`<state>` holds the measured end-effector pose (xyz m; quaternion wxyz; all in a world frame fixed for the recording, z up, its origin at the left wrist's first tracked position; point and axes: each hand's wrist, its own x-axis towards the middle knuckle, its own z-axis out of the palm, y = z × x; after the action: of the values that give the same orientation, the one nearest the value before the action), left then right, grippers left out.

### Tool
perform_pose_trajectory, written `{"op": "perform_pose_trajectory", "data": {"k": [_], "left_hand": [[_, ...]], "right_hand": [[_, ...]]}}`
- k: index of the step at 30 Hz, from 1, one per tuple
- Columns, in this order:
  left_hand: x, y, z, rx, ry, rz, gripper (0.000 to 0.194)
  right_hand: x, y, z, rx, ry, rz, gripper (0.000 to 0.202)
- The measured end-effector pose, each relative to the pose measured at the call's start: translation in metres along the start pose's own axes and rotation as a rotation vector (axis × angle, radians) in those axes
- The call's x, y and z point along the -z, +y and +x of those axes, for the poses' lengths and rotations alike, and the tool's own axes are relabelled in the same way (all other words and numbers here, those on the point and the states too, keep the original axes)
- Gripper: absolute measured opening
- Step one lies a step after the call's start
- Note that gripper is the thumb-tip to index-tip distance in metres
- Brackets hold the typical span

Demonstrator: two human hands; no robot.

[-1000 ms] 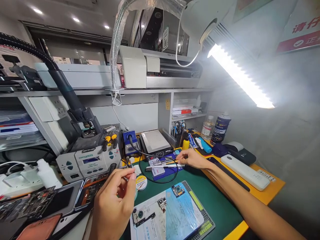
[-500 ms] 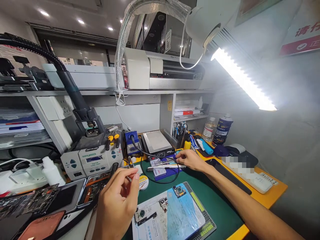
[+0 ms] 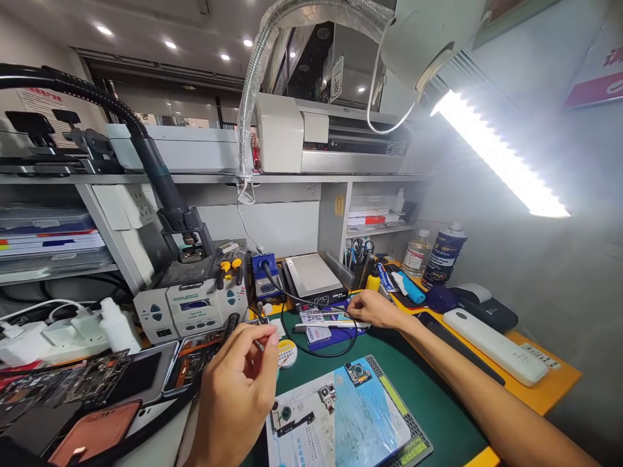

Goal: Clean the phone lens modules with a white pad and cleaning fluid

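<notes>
In the head view my left hand [image 3: 241,392] is raised over the left side of the work mat, thumb and forefinger pinched together. Whatever lies between those fingertips is too small to make out. My right hand [image 3: 374,310] reaches to slim metal tools [image 3: 335,324] lying on a purple-blue box [image 3: 335,337]; its fingers are closed at their right ends, and what they grip is hidden. In front lies a blue-and-white pad [image 3: 355,421]. On it sit small phone camera modules: one at the right top [image 3: 359,371], one in the middle [image 3: 328,395] and one with a black strip [image 3: 287,415].
A round yellow-white tin [image 3: 287,353] stands beyond my left hand. A hot-air station [image 3: 195,305] and circuit boards [image 3: 87,383] crowd the left. A black cable [image 3: 335,355] loops around the tools. Bottles [image 3: 445,253] and a white bar-shaped device [image 3: 496,347] stand right, under a bright lamp [image 3: 501,152].
The view has turned slightly left, so everything sits further right. Both hands keep nearly the same pose and place over the bench.
</notes>
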<state>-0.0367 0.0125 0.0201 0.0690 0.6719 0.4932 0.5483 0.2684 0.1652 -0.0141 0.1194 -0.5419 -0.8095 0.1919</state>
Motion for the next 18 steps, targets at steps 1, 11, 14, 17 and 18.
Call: {"op": "perform_pose_trajectory", "data": {"k": [1,11,14,17,18], "left_hand": [[0.000,0.000,0.000,0.007,-0.002,0.001,0.015],[0.010,-0.025,0.010,0.220,-0.094,0.120,0.023],[0.015,-0.029,0.016,0.279,-0.206,0.213,0.024],[0.017,-0.028,0.018,0.328,-0.368,0.331,0.027],[0.017,-0.028,0.017,0.336,-0.437,0.365,0.026]], "right_hand": [[0.000,0.000,0.000,0.001,0.002,-0.004,0.027],[0.006,-0.001,-0.006,-0.025,0.063,-0.068,0.025],[0.014,-0.002,-0.012,-0.033,0.126,-0.089,0.025],[0.018,-0.003,-0.018,-0.027,0.204,-0.095,0.025],[0.019,-0.003,-0.020,-0.022,0.227,-0.096,0.024]]}}
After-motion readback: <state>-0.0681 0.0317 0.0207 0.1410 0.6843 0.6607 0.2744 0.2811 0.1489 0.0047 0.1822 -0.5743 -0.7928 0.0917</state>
